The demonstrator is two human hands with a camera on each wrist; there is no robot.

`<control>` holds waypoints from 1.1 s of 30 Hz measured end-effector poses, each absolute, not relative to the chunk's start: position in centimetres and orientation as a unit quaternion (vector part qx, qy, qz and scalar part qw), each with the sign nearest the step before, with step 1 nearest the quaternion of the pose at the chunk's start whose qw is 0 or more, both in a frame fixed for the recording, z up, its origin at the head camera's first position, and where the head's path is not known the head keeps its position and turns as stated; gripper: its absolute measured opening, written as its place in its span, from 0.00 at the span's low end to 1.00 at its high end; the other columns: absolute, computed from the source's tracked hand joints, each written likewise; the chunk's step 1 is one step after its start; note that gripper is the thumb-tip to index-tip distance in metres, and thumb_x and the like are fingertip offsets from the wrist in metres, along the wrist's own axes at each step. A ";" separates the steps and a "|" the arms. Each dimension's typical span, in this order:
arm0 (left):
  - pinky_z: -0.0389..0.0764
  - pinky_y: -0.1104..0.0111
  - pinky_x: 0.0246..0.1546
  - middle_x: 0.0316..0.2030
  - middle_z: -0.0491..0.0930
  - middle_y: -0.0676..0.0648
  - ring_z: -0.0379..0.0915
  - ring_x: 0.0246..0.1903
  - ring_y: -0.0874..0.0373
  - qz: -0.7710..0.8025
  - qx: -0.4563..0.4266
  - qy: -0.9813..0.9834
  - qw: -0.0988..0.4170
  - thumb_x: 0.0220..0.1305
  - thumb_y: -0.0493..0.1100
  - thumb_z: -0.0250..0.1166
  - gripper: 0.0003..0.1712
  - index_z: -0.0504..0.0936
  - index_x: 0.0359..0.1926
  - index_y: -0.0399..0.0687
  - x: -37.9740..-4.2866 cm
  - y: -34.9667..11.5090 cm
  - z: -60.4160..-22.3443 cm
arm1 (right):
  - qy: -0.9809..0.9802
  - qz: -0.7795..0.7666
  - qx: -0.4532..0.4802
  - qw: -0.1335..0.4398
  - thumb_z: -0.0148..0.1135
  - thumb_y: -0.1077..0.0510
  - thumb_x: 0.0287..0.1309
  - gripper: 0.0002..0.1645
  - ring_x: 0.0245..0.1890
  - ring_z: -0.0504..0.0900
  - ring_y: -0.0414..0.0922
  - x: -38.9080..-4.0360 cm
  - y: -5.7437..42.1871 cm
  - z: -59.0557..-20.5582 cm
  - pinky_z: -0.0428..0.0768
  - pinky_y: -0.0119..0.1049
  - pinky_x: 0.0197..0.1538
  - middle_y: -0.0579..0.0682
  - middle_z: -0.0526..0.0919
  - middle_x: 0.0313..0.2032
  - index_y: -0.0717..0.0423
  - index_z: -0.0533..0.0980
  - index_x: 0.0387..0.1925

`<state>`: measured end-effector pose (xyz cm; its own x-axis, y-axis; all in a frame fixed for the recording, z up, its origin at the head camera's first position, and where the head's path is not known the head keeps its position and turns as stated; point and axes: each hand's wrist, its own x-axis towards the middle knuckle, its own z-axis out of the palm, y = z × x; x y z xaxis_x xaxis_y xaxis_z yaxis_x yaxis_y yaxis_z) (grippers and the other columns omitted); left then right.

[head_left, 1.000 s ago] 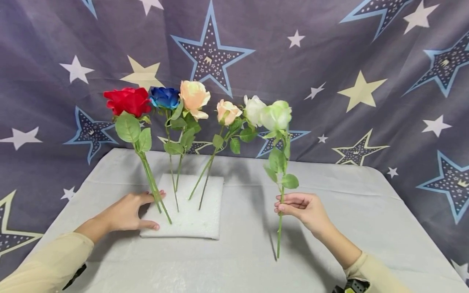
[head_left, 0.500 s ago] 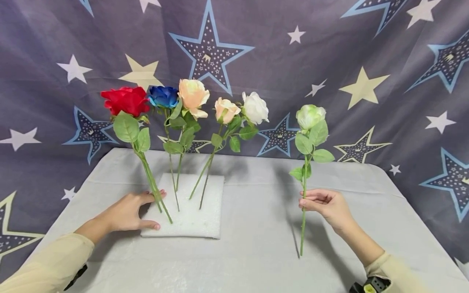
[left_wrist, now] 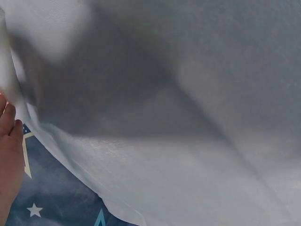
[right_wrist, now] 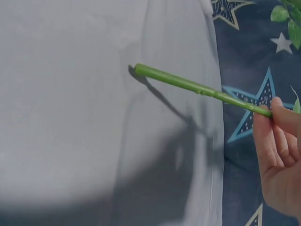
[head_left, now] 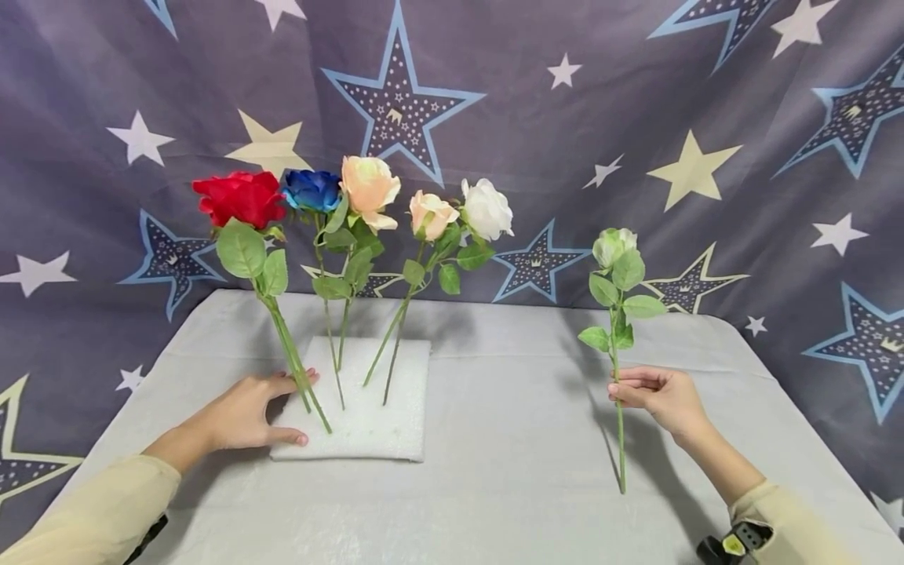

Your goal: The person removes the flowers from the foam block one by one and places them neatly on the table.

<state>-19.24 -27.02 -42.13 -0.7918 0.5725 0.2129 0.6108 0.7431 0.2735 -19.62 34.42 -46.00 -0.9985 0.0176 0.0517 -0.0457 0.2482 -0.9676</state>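
In the head view, my right hand pinches the stem of a pale green-white rose between thumb and fingers. The rose stands nearly upright, its lower tip close to the tablecloth at the right. The right wrist view shows the bare green stem reaching out from the fingertips. My left hand lies at the left side of a white foam block, thumb and fingers spread and touching it. Stuck in the block are a red rose, a blue rose, two peach roses and a white rose.
A pale grey cloth covers the table. Behind it hangs a dark curtain printed with stars. Several small holes show in the block's front part. The left wrist view holds mostly cloth and shadow, with part of the left hand at its edge.
My right hand has carried the green-white rose rightward, away from the white rose and the block. The bloom now sits lower in view. My left hand has stayed in place.
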 end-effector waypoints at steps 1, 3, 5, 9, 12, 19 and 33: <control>0.73 0.45 0.54 0.56 0.76 0.39 0.72 0.54 0.35 -0.167 -0.318 -0.932 0.056 0.40 0.69 0.70 0.49 0.74 0.59 0.44 -19.3 -27.1 -42.1 | -0.793 0.609 0.007 0.020 0.73 0.55 0.45 0.23 0.29 0.87 0.45 -19.5 34.4 -45.6 0.85 0.39 0.38 0.45 0.88 0.29 0.64 0.80 0.42; 0.74 0.45 0.54 0.56 0.77 0.40 0.72 0.54 0.36 -0.168 -0.319 -0.931 0.058 0.40 0.69 0.70 0.49 0.75 0.59 0.44 -19.3 -27.1 -42.2 | -0.793 0.610 0.001 0.007 0.72 0.56 0.46 0.18 0.29 0.87 0.43 -19.1 34.4 -44.7 0.85 0.37 0.38 0.43 0.88 0.29 0.59 0.82 0.40; 0.74 0.45 0.53 0.56 0.77 0.39 0.73 0.53 0.35 -0.168 -0.317 -0.932 0.058 0.40 0.69 0.70 0.49 0.75 0.59 0.44 -19.3 -27.1 -42.2 | -0.795 0.606 -0.019 -0.007 0.73 0.55 0.44 0.17 0.29 0.87 0.41 -18.6 34.2 -43.5 0.85 0.35 0.39 0.41 0.88 0.28 0.56 0.83 0.39; 0.74 0.44 0.53 0.55 0.76 0.37 0.73 0.53 0.34 -0.170 -0.310 -0.934 0.054 0.40 0.69 0.70 0.49 0.75 0.59 0.44 -19.2 -27.1 -42.1 | -0.801 0.597 -0.044 -0.015 0.73 0.55 0.44 0.17 0.28 0.87 0.38 -18.1 34.1 -42.2 0.85 0.33 0.38 0.39 0.87 0.26 0.58 0.83 0.38; 0.74 0.45 0.52 0.55 0.76 0.37 0.73 0.53 0.35 -0.169 -0.309 -0.934 0.055 0.39 0.69 0.70 0.49 0.75 0.59 0.44 -19.2 -27.1 -42.1 | -0.802 0.595 -0.055 -0.018 0.73 0.56 0.44 0.17 0.28 0.87 0.38 -18.0 34.4 -42.0 0.85 0.32 0.38 0.38 0.87 0.25 0.60 0.83 0.38; 0.75 0.47 0.53 0.55 0.77 0.41 0.73 0.53 0.37 -0.166 -0.321 -0.930 0.069 0.40 0.68 0.71 0.48 0.75 0.58 0.44 -19.2 -27.0 -42.3 | -0.816 0.573 -0.068 -0.029 0.75 0.49 0.40 0.16 0.29 0.87 0.38 -18.6 37.6 -44.2 0.84 0.32 0.38 0.38 0.87 0.26 0.49 0.84 0.34; 0.75 0.45 0.52 0.55 0.77 0.37 0.74 0.52 0.35 -0.169 -0.317 -0.931 0.063 0.40 0.69 0.70 0.49 0.75 0.59 0.45 -19.2 -27.2 -42.4 | -0.827 0.546 -0.128 -0.044 0.76 0.48 0.38 0.16 0.29 0.87 0.39 -17.4 41.6 -44.8 0.85 0.35 0.38 0.39 0.87 0.25 0.48 0.84 0.32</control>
